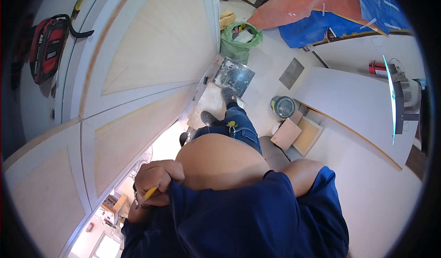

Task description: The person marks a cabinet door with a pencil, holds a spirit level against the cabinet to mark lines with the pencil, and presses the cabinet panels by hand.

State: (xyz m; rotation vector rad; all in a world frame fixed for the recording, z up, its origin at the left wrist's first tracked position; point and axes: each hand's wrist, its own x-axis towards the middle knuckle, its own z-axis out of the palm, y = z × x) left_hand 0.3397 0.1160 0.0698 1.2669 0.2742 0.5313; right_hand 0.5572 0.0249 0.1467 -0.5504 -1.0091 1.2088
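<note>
The left hand [158, 177] is gripping the shirt [239, 216] and a pencil [150, 193] beside the belly [220, 161], the right hand is hiding from view, its state impossible to tell, and a loosening of that crowded grip could be sending the pencil toward the clogs [209, 118].

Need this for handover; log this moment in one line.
left hand: holds yellow pencil, blue shirt | right hand: hidden | floor: green bag, bucket
</note>
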